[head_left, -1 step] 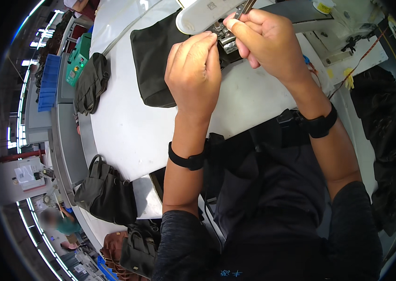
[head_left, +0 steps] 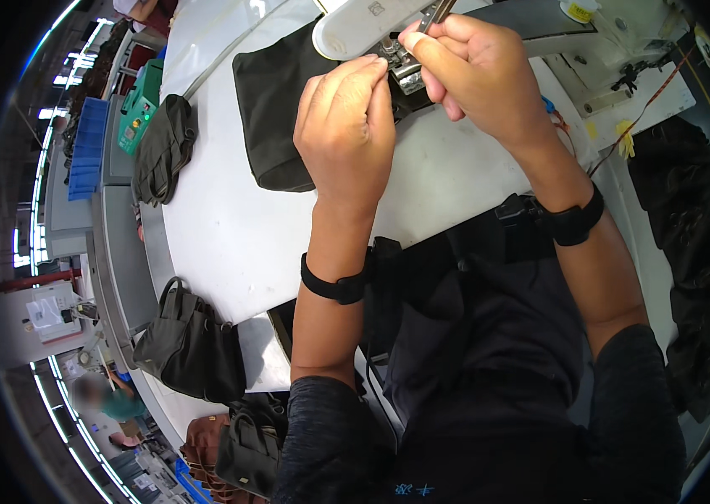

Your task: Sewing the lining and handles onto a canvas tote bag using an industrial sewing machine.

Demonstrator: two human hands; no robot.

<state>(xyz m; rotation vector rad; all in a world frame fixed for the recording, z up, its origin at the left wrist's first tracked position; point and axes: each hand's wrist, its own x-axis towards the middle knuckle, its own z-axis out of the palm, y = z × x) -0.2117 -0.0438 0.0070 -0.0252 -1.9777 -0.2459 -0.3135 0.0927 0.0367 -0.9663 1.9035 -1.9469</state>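
Note:
In front of me, the white arm of a sewing machine (head_left: 372, 23) reaches over the table, with its metal foot and needle parts (head_left: 407, 74) below. My left hand (head_left: 345, 126) is closed in a pinch at the left of these parts; whatever its fingertips hold is too small to make out. Just right of the foot, my right hand (head_left: 481, 80) is closed around a slim dark metal tool (head_left: 436, 14) that looks like tweezers, its upper end pointing up past the fingers. A dark leather bag (head_left: 275, 109) lies beside and partly behind my left hand.
The white table (head_left: 220, 244) spreads to my left. More dark bags (head_left: 191, 340) stand at its left side, one (head_left: 166, 151) near a green box (head_left: 143, 105). A pile of dark pieces (head_left: 691, 252) hangs at the right. A person (head_left: 115, 399) sits far off to the left.

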